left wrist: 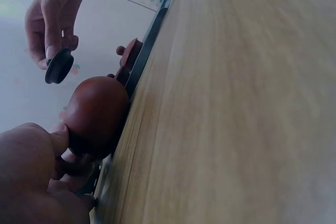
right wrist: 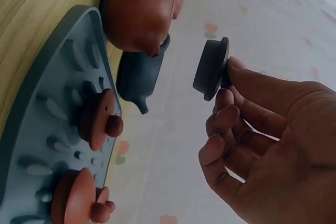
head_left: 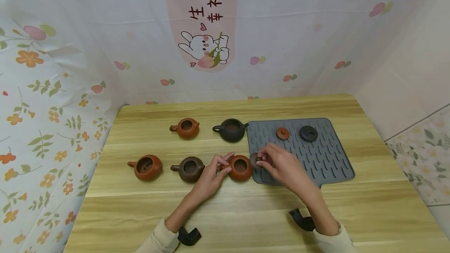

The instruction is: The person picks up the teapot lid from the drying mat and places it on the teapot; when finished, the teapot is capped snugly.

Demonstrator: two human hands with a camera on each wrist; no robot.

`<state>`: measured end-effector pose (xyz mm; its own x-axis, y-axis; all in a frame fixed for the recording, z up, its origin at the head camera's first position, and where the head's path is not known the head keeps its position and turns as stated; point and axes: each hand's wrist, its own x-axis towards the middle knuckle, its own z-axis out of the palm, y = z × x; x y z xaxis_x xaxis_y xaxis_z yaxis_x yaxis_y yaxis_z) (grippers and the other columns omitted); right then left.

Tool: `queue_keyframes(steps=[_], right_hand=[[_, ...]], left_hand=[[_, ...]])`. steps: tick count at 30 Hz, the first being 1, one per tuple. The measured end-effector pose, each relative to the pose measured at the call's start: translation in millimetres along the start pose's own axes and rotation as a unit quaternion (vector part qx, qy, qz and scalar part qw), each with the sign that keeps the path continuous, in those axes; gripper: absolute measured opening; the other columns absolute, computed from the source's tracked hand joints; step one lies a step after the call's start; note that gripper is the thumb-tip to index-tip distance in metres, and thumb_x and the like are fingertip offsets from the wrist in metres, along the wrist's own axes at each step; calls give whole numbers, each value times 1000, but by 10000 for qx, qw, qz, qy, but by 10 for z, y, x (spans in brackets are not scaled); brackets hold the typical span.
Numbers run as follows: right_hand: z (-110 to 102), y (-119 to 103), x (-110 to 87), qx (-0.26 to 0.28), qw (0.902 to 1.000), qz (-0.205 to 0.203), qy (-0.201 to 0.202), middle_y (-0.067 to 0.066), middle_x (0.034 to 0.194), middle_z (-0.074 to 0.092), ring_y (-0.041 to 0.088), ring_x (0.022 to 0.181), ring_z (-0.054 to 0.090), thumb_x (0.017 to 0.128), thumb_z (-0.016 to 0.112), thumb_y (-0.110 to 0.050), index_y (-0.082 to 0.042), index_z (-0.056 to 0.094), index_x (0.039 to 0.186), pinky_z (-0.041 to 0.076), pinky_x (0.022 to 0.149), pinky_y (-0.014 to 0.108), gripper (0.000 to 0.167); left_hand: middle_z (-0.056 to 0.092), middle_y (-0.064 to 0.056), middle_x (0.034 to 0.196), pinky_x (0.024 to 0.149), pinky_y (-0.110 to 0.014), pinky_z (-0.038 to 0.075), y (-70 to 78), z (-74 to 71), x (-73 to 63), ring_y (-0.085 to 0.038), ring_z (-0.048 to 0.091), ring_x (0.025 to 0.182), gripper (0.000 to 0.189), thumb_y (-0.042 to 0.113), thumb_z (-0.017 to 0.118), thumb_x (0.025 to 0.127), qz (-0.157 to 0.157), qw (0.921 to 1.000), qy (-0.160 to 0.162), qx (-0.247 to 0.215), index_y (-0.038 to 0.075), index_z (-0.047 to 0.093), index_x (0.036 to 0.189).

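My left hand (head_left: 211,171) grips the handle of a reddish-brown clay teapot (head_left: 240,167), which stands lidless by the mat's left edge. In the left wrist view, its rounded body (left wrist: 97,111) shows beyond the thumb. My right hand (head_left: 281,163) pinches a dark brown teapot lid (head_left: 254,160) by its knob, in the air just right of that teapot. In the right wrist view the lid (right wrist: 210,69) is tipped on its side, between thumb and fingers. A dark brown teapot (head_left: 188,169) without a lid stands left of my left hand.
A grey ribbed mat (head_left: 334,155) bears an orange lid (head_left: 283,133) and a black lid (head_left: 308,133); another reddish lid (right wrist: 73,198) shows in the right wrist view. Open teapots stand around: a black one (head_left: 231,130), a small orange one (head_left: 185,128) and a reddish one (head_left: 149,171).
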<state>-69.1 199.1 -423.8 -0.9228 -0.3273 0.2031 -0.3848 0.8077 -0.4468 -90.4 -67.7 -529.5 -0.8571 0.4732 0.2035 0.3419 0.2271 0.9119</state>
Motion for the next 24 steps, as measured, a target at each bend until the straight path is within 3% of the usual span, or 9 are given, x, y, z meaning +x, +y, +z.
queue_keyframes(steps=[13, 17, 24], right_hand=[[171, -88, 142, -71, 9992, -393, -75, 1, 95, 68, 13, 79, 67, 94, 88, -15, -9, 74, 104, 56, 64, 28, 18], [207, -119, 173, -104, 9988, -482, -75, 1, 96, 69, 14, 78, 68, 94, 89, -15, -8, 75, 103, 55, 63, 27, 18], [272, -160, 217, -136, 9985, -475, -245, 0, 93, 67, 12, 77, 65, 94, 89, -18, -9, 75, 101, 53, 63, 25, 18]], left_hand=[[63, -15, 156, 114, -52, 55, 21, -7, 10, -37, 62, 144, 13, 9, 66, 109, -42, 9999, 54, 115, 3, 56, 115], [62, -16, 157, 116, -57, 52, 18, -7, 7, -41, 57, 148, 13, 9, 66, 109, -128, 9998, 56, 145, 3, 56, 115], [63, -17, 155, 118, -59, 50, 4, -8, -10, -40, 60, 145, 13, 8, 66, 109, -157, 9997, 74, 173, 2, 56, 115]])
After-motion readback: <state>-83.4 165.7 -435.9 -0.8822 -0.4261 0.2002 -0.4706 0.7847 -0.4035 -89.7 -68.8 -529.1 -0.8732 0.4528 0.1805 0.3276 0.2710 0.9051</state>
